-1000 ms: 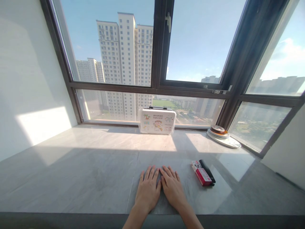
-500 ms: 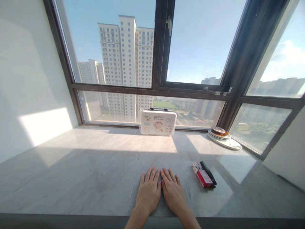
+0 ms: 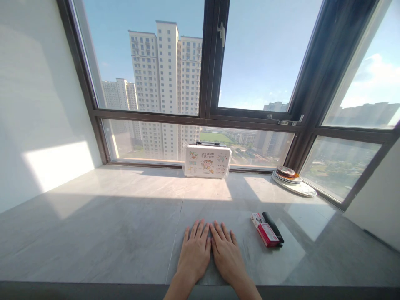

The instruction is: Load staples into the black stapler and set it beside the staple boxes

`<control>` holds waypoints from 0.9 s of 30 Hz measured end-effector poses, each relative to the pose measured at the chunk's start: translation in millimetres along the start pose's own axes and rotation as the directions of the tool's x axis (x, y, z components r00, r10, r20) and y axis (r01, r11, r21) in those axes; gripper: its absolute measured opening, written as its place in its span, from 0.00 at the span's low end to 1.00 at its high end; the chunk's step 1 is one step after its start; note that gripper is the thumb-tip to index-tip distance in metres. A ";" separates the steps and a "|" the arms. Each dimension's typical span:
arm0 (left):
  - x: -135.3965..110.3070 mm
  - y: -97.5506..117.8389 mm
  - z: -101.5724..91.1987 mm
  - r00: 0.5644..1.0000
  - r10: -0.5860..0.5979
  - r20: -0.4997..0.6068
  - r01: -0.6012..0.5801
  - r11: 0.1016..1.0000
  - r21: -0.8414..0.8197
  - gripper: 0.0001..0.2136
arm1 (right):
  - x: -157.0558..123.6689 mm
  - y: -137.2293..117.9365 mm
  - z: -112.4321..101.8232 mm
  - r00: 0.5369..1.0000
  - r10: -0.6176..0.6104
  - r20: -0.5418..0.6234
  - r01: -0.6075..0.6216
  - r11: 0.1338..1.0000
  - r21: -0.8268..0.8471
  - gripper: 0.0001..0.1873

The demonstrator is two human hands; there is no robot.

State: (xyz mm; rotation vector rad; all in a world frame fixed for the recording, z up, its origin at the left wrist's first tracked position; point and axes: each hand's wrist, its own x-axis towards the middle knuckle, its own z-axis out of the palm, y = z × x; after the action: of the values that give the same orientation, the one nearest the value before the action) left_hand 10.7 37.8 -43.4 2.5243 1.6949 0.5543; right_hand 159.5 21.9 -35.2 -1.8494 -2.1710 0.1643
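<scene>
My left hand (image 3: 194,253) lies palm down on the grey marble-look sill (image 3: 103,237), its fingers stretched forward. Beside it my right hand (image 3: 227,254) rests flat in the same way, and the two thumbs and index fingers meet or nearly meet. Neither hand holds anything. To the right of my right hand is a small red and white box (image 3: 265,231). A black stapler-like object (image 3: 273,227) lies along the box's right side; its exact kind is hard to make out.
A white case with cartoon prints and a black handle (image 3: 208,161) stands upright against the window. In the far right corner sits a stack of plates (image 3: 292,181). Dark window frames (image 3: 150,116) border the sill, with a white wall (image 3: 40,104) at left.
</scene>
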 end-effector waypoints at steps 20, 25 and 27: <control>0.1 0.1 -0.2 1.000 0.006 0.001 -0.006 1.000 0.008 0.25 | -2.5 -1.4 0.7 1.000 0.014 -0.004 -0.013 1.000 0.017 0.29; -2.0 -1.6 3.5 0.999 0.050 -0.005 -0.050 0.997 0.053 0.26 | -5.6 -8.7 -14.7 0.988 -0.135 0.073 0.123 0.982 0.146 0.36; -4.2 -3.3 8.5 0.995 0.098 -0.001 -0.097 0.991 0.094 0.28 | -6.3 -15.0 -22.9 0.965 -0.243 0.095 0.216 0.948 0.234 0.41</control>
State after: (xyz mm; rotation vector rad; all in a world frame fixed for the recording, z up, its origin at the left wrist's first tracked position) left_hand 9.1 36.6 -53.3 2.6853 1.6440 0.4997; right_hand 152.7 11.0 -10.3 -1.4880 -2.3221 0.4625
